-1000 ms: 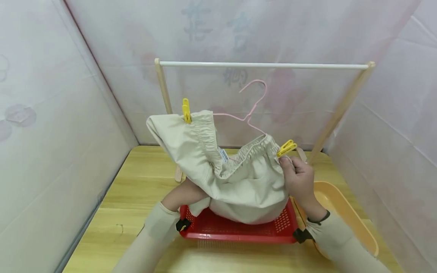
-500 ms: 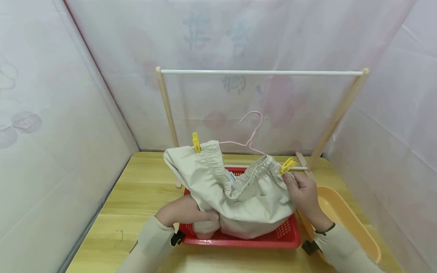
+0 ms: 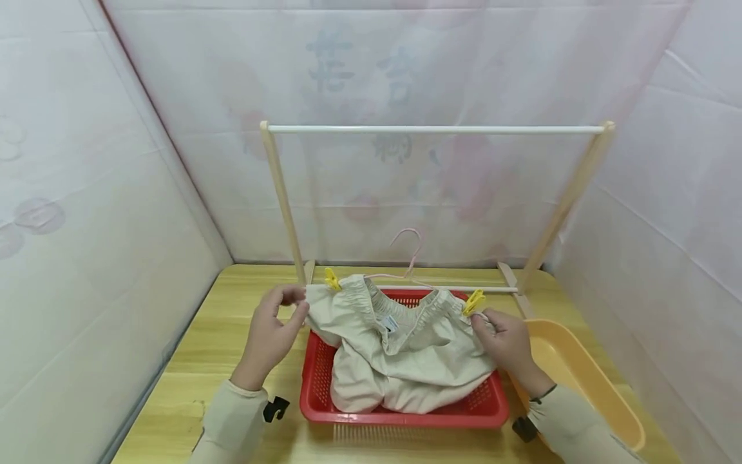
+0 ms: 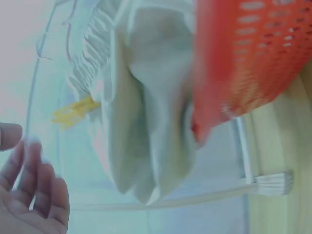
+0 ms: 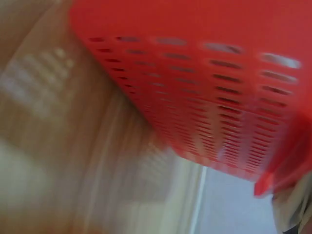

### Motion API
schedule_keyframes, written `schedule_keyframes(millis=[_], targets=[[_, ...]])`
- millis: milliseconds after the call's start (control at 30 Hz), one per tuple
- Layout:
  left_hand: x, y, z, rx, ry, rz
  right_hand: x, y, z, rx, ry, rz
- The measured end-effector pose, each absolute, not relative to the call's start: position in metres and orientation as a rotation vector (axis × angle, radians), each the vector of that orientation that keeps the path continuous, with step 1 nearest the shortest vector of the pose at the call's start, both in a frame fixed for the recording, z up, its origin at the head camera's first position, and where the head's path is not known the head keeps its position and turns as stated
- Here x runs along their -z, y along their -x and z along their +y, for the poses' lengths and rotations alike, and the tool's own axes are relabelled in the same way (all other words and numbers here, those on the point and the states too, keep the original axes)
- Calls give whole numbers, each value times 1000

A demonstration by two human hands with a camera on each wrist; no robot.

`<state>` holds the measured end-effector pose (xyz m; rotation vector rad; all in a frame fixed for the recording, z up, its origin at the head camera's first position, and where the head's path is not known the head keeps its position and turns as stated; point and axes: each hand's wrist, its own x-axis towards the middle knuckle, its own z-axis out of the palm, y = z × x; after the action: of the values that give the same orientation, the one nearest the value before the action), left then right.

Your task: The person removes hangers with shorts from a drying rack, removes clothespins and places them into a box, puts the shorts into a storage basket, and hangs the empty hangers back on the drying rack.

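Observation:
Cream elastic-waist pants [image 3: 417,370] droop into a red basket [image 3: 402,420], their gathered waistband upward. A pink hanger [image 3: 415,259] sits inside the waist, hook up. Yellow clothespins clip both ends: one at the left [image 3: 332,279], one at the right [image 3: 473,303]. My right hand [image 3: 509,340] pinches the fabric just below the right clothespin. Beside the left end of the waistband is my left hand [image 3: 272,335]; in the left wrist view its fingers [image 4: 58,195] are spread apart from the cloth. The right wrist view shows mostly the basket's perforated side [image 5: 204,112].
A wooden rack with a white top rail [image 3: 435,130] stands behind the basket, its lower rail [image 3: 464,289] near the tabletop. An orange-yellow tray [image 3: 580,374] lies to the right. Fabric walls [image 3: 87,225] enclose the table on the left, right and back.
The pants and hanger have come down into the basket. My left hand has come out from beneath the pants, let go and moved up to their left end. My right hand keeps its pinch.

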<state>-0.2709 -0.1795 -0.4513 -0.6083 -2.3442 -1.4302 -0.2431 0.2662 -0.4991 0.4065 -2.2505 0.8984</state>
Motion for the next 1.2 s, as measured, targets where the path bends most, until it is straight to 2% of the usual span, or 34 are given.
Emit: schedule_keyframes(millis=[333,567,767,1000,1200], targets=[[487,290,-187,1414,607,-2623,507,243,265,-857,-480,-2317],[502,292,-178,1390,571,-2562,503,245,258,-756,-539,-2350],[520,286,-171,1116,499,-2516,506,243,253,-720,-557,-2310],[518,281,-165,929,490,-2532,506,243,253,-651,-577,-2275],[520,287,-165,748,581,-2460,509,245,255,-604,-587,-2281]])
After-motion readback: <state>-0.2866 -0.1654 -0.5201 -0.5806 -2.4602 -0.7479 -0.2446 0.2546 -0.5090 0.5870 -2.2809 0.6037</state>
